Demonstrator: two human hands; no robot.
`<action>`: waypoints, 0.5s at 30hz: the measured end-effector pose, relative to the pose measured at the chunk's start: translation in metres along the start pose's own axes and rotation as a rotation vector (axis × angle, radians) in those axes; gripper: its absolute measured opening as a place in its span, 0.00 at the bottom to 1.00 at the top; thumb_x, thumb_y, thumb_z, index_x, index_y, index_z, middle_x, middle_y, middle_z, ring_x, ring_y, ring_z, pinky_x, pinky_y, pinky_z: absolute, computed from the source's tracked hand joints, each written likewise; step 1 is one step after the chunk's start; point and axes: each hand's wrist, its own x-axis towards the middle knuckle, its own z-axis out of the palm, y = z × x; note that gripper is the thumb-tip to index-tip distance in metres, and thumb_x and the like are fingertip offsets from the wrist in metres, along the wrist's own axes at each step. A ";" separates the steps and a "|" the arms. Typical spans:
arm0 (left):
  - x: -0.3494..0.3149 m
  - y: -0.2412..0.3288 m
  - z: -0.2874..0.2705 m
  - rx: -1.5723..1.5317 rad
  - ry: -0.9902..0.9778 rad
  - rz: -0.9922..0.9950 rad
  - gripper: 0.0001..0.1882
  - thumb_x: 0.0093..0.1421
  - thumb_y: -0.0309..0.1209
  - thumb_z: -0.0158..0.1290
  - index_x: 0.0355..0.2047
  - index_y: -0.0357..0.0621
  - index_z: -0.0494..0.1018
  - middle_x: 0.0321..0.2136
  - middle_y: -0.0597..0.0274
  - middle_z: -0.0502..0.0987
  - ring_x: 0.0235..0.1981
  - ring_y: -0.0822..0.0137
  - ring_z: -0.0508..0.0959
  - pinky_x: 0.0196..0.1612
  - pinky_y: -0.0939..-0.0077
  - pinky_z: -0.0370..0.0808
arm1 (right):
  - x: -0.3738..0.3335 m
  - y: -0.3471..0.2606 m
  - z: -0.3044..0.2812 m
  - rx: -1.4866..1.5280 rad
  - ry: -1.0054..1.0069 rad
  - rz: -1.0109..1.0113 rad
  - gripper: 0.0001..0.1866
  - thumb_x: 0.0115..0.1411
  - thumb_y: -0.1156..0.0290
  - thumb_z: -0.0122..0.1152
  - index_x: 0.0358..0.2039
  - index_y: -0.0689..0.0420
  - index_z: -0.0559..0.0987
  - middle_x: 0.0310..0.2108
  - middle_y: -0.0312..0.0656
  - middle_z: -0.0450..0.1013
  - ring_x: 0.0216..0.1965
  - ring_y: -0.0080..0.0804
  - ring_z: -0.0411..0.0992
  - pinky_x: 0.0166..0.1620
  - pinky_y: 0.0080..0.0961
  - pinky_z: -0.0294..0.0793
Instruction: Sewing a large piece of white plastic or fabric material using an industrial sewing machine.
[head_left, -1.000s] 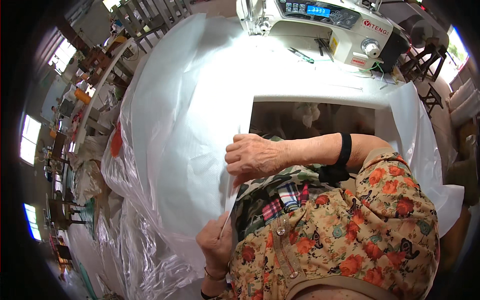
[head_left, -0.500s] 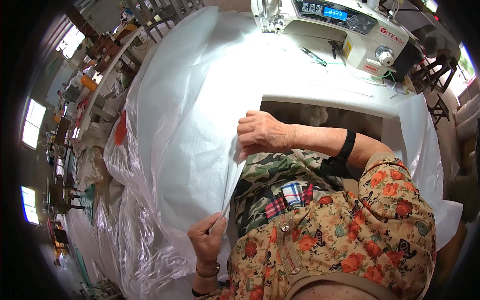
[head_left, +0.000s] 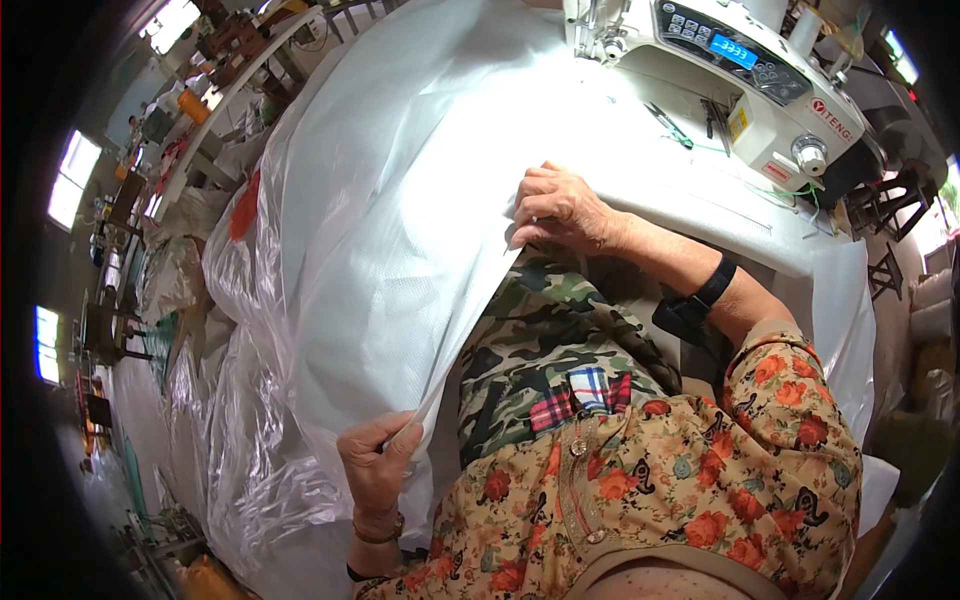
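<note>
A large sheet of white woven plastic [head_left: 370, 250] spreads over the table and hangs down at my left side. Its near edge runs slantwise between my two hands. My right hand [head_left: 562, 208] pinches that edge close to the front of the sewing table. Lower down, beside my lap, my left hand [head_left: 378, 455] grips the same edge between thumb and fingers. Beyond my right hand, at the upper right, stands a white sewing machine [head_left: 740, 70] with a lit panel. The sheet reaches toward its needle area, where bright glare washes out detail.
Thread snips [head_left: 668, 126] and green thread [head_left: 790, 196] lie on the white tabletop [head_left: 690, 200] by the machine. Crumpled clear plastic [head_left: 260, 450] heaps up on the left. More white sheet [head_left: 842, 300] hangs at the right. Dark stools [head_left: 890, 215] stand behind the machine.
My right hand has moved up and right toward the machine, pulling the sheet's edge along. My left hand has shifted a little left. The edge between them is longer, and the view has tilted.
</note>
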 end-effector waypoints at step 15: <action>-0.002 0.005 -0.003 0.306 -0.023 0.291 0.08 0.56 0.19 0.60 0.37 0.31 0.81 0.16 0.61 0.71 0.17 0.74 0.68 0.21 0.78 0.62 | 0.005 0.007 -0.014 0.052 -0.067 0.035 0.12 0.58 0.54 0.65 0.35 0.48 0.84 0.33 0.32 0.75 0.41 0.27 0.71 0.51 0.29 0.65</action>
